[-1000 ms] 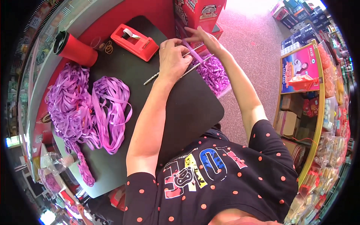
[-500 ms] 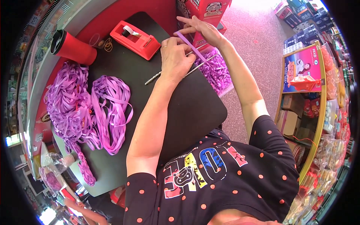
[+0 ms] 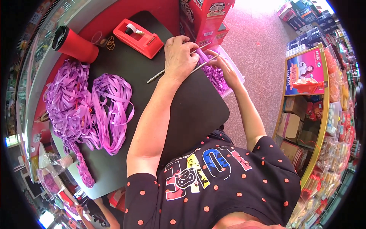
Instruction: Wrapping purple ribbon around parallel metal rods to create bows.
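Note:
My left hand (image 3: 180, 57) is closed over the black tabletop (image 3: 198, 103), gripping thin metal rods. One rod (image 3: 155, 76) sticks out to the left of the wrist and looks twisted. Another rod (image 3: 202, 65) slants out to the right, past the table edge. A flat purple ribbon (image 3: 203, 56) passes by the left fingertips and crosses this rod. My right hand (image 3: 225, 70) is beyond the table edge, fingers curled at the ribbon and the rod's end; its fingertips are partly hidden. Below lies a clear bin (image 3: 237, 68) of short purple ribbon pieces (image 3: 217, 78).
Bundles of purple ribbon (image 3: 70, 103) and a looped hank (image 3: 112, 110) cover the table's left side. Behind them are a red tumbler (image 3: 78, 45), rubber bands (image 3: 110, 43) and a red tape dispenser (image 3: 139, 38). A red box (image 3: 202, 19) stands behind the bin; a shelf (image 3: 305, 114) is at right.
My right hand has come down and inward from above the bin to the ribbon and rod, its spread fingers now curled. The left hand has stayed nearly in place.

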`<state>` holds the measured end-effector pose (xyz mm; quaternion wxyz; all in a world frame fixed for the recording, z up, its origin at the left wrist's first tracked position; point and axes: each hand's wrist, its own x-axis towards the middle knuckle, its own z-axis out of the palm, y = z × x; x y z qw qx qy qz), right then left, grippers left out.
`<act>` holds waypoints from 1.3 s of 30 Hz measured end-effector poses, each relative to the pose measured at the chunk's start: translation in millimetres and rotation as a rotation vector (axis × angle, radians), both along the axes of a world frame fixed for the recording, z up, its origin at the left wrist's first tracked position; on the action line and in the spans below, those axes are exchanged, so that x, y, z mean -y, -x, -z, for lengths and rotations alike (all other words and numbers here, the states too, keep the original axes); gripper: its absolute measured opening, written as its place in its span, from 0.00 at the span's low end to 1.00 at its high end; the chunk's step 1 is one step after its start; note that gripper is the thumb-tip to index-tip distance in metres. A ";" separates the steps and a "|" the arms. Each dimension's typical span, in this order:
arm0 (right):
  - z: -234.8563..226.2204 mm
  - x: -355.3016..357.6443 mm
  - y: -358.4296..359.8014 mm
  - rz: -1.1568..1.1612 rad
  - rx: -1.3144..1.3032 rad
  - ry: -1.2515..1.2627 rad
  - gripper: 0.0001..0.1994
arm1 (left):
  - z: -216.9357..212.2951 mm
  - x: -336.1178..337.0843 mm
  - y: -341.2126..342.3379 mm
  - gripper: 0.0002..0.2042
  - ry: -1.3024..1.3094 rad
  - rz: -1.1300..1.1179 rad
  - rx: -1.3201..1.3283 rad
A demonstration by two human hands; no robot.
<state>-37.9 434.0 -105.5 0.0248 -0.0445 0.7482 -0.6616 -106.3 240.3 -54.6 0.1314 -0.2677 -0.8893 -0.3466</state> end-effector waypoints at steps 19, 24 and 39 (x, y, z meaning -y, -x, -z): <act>-41.0 13.7 -10.6 0.211 -0.040 0.054 0.11 | -44.4 -28.5 -44.5 0.09 -1.026 -0.045 1.076; -54.4 14.9 -5.9 0.202 0.089 0.082 0.13 | -26.4 -50.3 -97.5 0.10 -1.434 0.052 1.635; -58.4 8.8 -7.4 0.221 0.140 0.236 0.11 | -15.6 -61.9 -95.5 0.21 -1.848 0.251 1.524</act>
